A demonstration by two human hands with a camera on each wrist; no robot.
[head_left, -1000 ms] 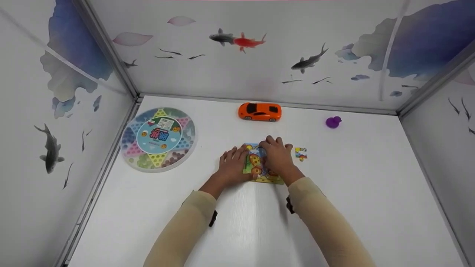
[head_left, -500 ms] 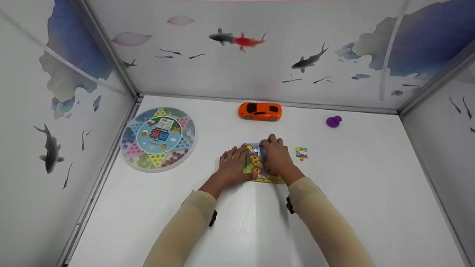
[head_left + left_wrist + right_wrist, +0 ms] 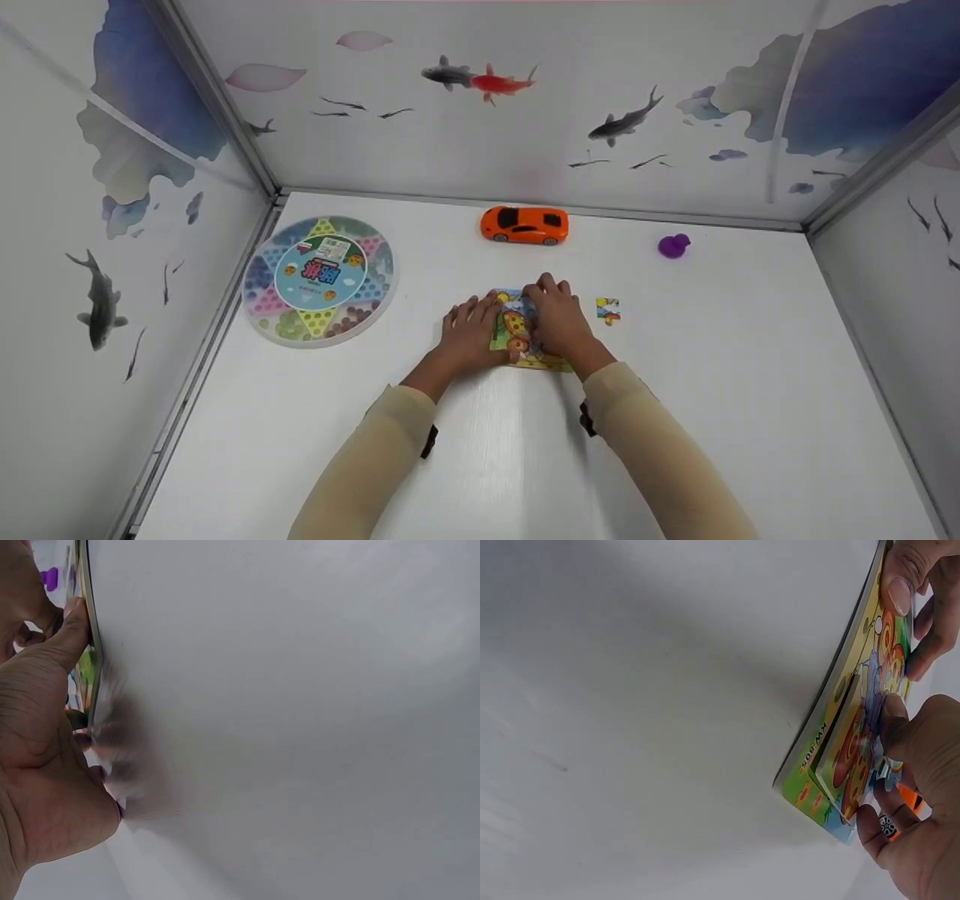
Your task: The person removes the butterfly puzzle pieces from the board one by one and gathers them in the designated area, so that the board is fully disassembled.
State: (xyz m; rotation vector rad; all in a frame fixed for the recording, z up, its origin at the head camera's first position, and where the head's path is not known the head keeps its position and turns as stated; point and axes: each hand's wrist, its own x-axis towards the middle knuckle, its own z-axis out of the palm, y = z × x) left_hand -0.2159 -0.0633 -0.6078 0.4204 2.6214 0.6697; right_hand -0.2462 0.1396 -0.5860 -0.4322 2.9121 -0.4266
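A small cartoon jigsaw puzzle point(image 3: 514, 324) lies in its tray on the white table, partly hidden by both hands. At its left side my left hand point(image 3: 471, 337) holds it, the thumb pressing on the near edge and the fingers along the far and left sides. My right hand point(image 3: 561, 316) is over the right part. In the right wrist view its thumb and fingers pinch a puzzle piece point(image 3: 851, 754), which sits tilted and slightly raised above the tray's corner point(image 3: 810, 791). Just right of the tray lies a loose puzzle piece point(image 3: 608, 310).
A round Chinese checkers set point(image 3: 321, 281) lies at the left. Toward the back wall stand an orange toy car point(image 3: 524, 226) and a small purple rubber duck point(image 3: 673, 245). Printed walls point(image 3: 517, 150) enclose the table on the left, back and right.
The right hand's fingers shift very slightly over the puzzle. The left hand, the tray and the loose piece keep their places.
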